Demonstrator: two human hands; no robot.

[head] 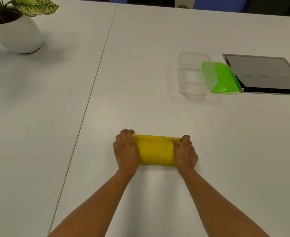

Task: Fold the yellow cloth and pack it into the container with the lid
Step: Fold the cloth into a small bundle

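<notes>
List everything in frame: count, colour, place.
cloth: 1, yellow, folded into a flat rectangle, near centre of the table, between the hands
container: 1, clear, open and empty, right of centre, farther back
lid: 1, green, off the container, touching its right side, partly over the panel
panel: 1, grey with dark edge, set flat in the table, far right
plant pot: 1, white, with a speckled green leaf, far left corner
table: white, a seam runs diagonally left of centre
left hand: 1, grip on the cloth's left end
right hand: 1, grip on the cloth's right end, ring on one finger
</notes>
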